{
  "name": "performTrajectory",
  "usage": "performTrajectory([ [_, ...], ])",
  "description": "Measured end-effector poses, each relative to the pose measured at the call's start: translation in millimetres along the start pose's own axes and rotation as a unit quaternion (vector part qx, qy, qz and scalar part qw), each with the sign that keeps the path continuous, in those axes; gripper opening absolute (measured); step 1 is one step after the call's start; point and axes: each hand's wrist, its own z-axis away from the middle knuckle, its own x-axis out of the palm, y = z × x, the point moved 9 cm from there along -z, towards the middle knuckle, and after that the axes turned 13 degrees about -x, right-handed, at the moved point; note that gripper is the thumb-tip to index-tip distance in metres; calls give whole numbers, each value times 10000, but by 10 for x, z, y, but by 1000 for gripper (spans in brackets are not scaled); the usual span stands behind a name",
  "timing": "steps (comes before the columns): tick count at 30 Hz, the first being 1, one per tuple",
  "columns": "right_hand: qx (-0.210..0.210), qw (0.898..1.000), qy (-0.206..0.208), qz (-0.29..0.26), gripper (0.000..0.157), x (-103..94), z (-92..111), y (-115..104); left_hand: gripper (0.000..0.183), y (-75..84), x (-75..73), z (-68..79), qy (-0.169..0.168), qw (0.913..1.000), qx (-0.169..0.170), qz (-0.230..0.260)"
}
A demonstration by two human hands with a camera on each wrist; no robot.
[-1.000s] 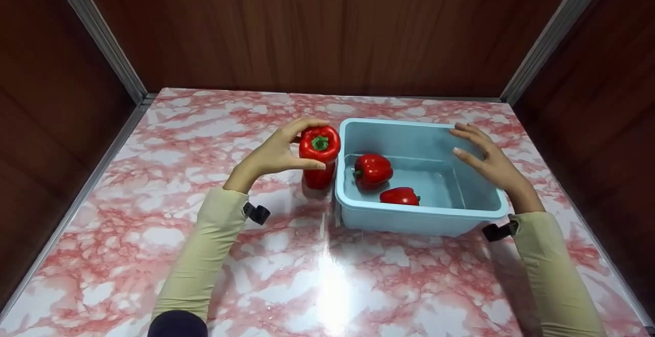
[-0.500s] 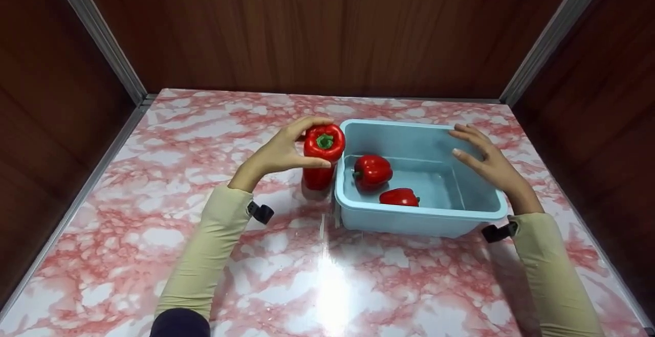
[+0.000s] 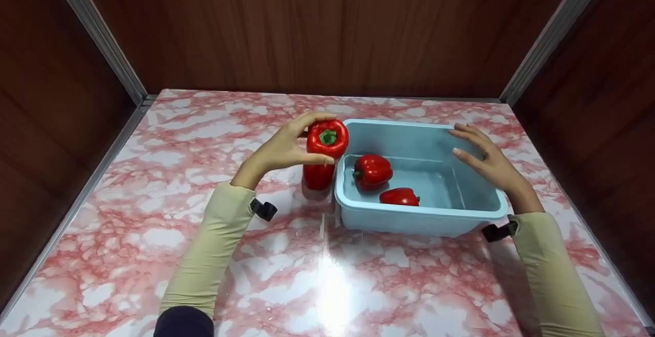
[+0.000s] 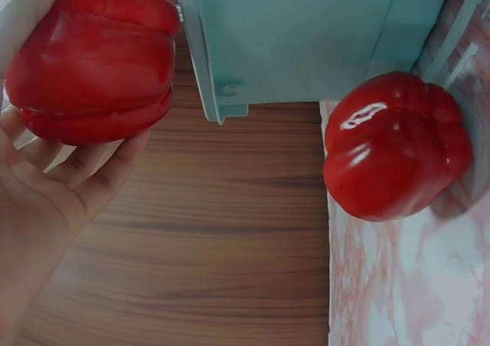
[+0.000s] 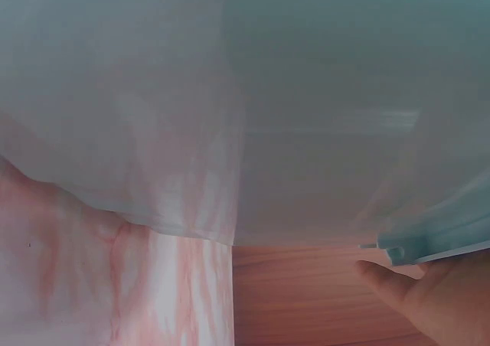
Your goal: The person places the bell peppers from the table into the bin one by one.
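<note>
My left hand grips a red bell pepper, thumb on its near side and fingers around the far side. That pepper is upright, green stem on top, and overlaps the left rim of a light-blue plastic bin in the head view. Lower down, a second red bell pepper rests on the table beside the bin's left wall. Inside the bin lie two more peppers, one at the left and one partly hidden by the near wall. My right hand hangs over the bin's right end, fingers spread, holding nothing.
The bin stands on a red-and-white marbled table. Dark wood panels with metal corner strips enclose the table at the back and both sides. Small black cameras sit at both cuffs.
My left hand has carried its bell pepper slightly right and up, toward the bin's left rim. The right hand, the bin and the other peppers stay where they were.
</note>
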Motion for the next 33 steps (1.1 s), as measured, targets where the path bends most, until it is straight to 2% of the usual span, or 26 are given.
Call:
performTrajectory([
  [1,19,10000,1,-15,48,4,-1,-65,69,24,-3,1,18,10000,33,-19],
  [4,70,10000,-17,-7,48,9,1,-64,69,44,0,-4,16,9999,104,-33],
  [8,117,9999,-29,13,49,8,2,70,69,51,9,-8,0,9999,98,-41],
  [19,162,9998,9,104,47,-8,12,155,69,92,54,-64,-13,9999,86,-53],
  [33,-26,9999,-37,110,47,-14,7,155,70,120,83,-147,8,9998,178,-17],
])
